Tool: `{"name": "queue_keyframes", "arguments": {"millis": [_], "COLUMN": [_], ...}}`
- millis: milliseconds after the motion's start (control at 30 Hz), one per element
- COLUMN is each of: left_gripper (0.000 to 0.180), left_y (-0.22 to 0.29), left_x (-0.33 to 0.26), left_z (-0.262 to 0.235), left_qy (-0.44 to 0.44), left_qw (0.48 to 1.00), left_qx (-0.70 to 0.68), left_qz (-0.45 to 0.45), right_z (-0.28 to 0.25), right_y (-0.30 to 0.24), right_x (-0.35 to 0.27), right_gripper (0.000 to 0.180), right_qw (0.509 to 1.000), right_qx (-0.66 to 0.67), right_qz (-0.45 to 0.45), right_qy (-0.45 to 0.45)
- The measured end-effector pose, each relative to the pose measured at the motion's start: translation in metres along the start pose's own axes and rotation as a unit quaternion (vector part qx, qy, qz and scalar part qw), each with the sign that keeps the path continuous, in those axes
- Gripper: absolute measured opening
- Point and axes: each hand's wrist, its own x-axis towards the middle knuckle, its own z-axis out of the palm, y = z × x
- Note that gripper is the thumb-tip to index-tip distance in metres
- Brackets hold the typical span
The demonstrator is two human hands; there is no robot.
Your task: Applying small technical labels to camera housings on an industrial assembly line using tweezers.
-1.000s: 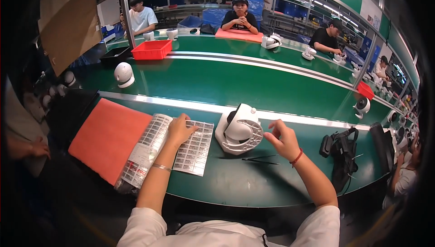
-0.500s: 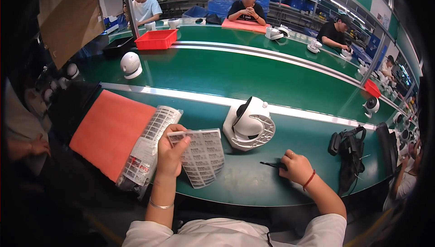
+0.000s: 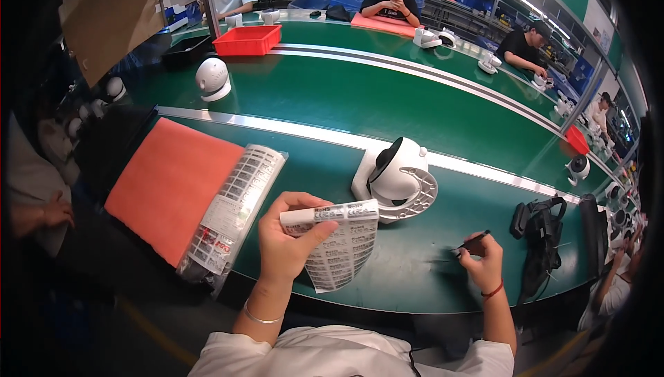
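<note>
My left hand (image 3: 289,242) grips a folded sheet of labels (image 3: 346,245), white with dark print in rows, the thumb across its folded upper edge. Over the table at right, my right hand (image 3: 483,259) is closed on slim black tweezers (image 3: 475,240), their tip blurred and pointing left. Past the sheet, a white pan-tilt camera (image 3: 402,180) lies tipped over, with its ribbed, ring-like base turned toward me. Neither hand touches it.
To the left lie an orange mat (image 3: 173,187) and a plastic-wrapped stack of label sheets (image 3: 238,204). Black straps (image 3: 543,242) lie at right. Another white camera (image 3: 212,79) stands on the green belt, near a red bin (image 3: 247,40). Several people sit across the line.
The label sheet has moved right and tilted up in my left hand. My right hand has lifted and turned, bringing the tweezers up and to the right. The whole view has shifted slightly.
</note>
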Motion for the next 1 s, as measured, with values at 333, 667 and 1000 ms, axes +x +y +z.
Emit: {"name": "queue_keyframes", "arguments": {"millis": [333, 667, 1000], "left_gripper": [0.02, 0.019, 0.033], "left_y": [0.005, -0.001, -0.004], "left_x": [-0.015, -0.026, -0.023], "left_z": [0.026, 0.035, 0.04], "left_qy": [-0.048, -0.1, -0.126], "left_qw": [0.979, 0.962, 0.946], "left_qx": [0.182, 0.238, 0.271], "left_qz": [0.082, 0.084, 0.125], "right_z": [-0.002, 0.034, 0.034], "right_y": [-0.114, -0.158, -0.147], "right_x": [-0.011, 0.016, 0.019], "right_gripper": [0.029, 0.028, 0.026], "right_qw": [0.944, 0.906, 0.908], "right_qx": [-0.048, 0.055, 0.069], "right_qz": [-0.327, -0.415, -0.409], "right_qy": [0.014, -0.062, -0.059]}}
